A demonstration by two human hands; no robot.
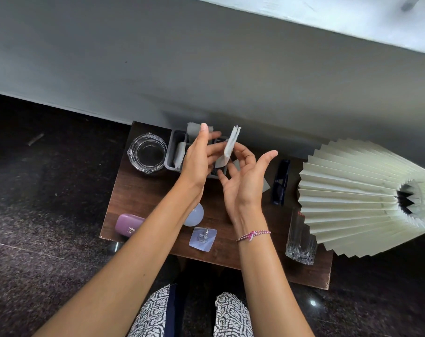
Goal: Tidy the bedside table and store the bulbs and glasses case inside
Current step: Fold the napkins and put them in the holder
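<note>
On the dark wooden bedside table: 1 white round bulb, partly under the left forearm; 1 lilac hard glasses case at front-left edge, closed; 1 pr dark sunglasses; 1 tall cut-glass tumbler; 1 clear glass ashtray, nothing inside it; 1 clear adhesive hook pad; 1 pleated cream lampshade. Grey plastic organiser tray w/ compartments holds white paper pieces. Left hand fingers spread, holding nothing; right hand pinches a folded white paper w/ fingertips, above the tray.
</note>
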